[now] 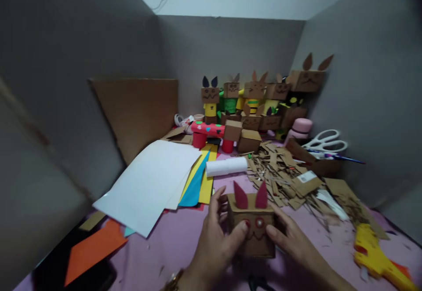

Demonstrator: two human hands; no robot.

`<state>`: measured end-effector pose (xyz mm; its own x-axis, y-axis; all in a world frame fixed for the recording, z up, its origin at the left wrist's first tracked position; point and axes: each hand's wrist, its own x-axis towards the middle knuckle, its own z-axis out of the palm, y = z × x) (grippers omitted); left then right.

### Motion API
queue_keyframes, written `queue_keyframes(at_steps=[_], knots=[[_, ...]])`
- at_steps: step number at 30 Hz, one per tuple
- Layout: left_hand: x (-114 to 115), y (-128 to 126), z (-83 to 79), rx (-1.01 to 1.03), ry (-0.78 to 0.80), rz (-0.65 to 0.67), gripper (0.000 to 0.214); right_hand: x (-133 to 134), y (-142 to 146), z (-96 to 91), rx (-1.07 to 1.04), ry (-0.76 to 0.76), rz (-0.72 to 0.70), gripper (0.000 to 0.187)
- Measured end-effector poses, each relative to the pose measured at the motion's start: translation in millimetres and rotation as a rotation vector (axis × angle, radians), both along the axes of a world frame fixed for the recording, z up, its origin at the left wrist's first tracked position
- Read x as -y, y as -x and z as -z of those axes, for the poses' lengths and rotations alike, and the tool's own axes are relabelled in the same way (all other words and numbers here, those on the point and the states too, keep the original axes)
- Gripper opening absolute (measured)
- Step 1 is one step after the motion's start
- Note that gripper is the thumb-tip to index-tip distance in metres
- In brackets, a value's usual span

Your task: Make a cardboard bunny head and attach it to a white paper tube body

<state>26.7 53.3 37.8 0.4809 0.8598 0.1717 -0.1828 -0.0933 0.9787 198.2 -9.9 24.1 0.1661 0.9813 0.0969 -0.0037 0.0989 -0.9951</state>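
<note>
The small cardboard box (pixel 252 249) with the drawn face is held over the bench (pixel 183 234), near the middle of its near edge; whether its base rests on the cloth cannot be told. The left hand (pixel 214 238) is curled around one side, fingers behind and thumb on the front by one eye, which it partly covers. The right hand (pixel 286 231) clasps the opposite side, thumb just below and beside the ringed eye (pixel 260 223). The box is thus pinched between both hands

The step in hand seems to be steadying the box and pressing or checking the face. To do it well, I would press with the flat of the thumbs, evenly, and back the panel from behind so that the card does not cave in. Clear of the mouth line (pixel 256 236) is best, since ink might smear. The maroon ears (pixel 241 198) stand up from the top and could bend or come loose, so gripping low on the sides makes sense. Dark-handled scissors (pixel 259 283) lie at the near edge, and the yellow glue gun (pixel 369 247) lies towards the near right corner; wrists should stay clear of both
</note>
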Motion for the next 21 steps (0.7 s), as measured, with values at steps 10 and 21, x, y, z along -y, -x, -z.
queue_keyframes(at_steps=[10,21], knots=[[-2.0,-8.8,3.3,-0.029,0.065,-0.071,0.07,-2.6,11.4,-12.0,-0.125,-0.071,-0.004,0.053],[-1.5,-12.4,0.0,-0.077,0.1,-0.079,0.069,-3.3,15.8,-8.7,-0.162,-0.145,-0.015,0.053]])
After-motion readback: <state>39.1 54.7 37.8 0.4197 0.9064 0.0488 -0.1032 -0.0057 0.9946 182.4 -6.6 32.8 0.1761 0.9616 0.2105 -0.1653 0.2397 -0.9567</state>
